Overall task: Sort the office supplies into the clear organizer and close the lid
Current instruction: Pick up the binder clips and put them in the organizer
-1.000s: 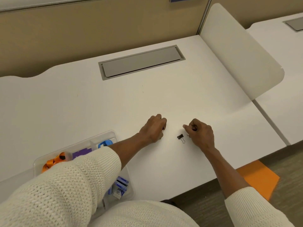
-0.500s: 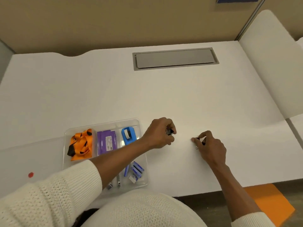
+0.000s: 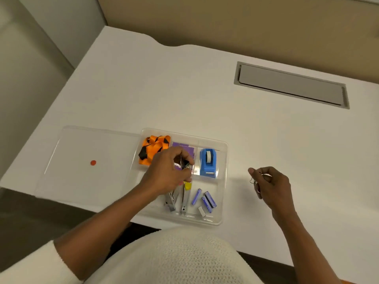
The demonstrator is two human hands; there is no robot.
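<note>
single head view, steeply down onto the desk

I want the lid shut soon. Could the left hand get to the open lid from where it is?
Probably yes: the lid lies flat left of the organizer, nothing on it, but the left hand holds binder clips to drop first.

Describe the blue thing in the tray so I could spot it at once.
Find the clear tray at the near edge of the white desk. In its far right compartment stands a blue tape dispenser. It is the only chunky blue item, with a white roll on top; the purple packet lies beside it.
</note>
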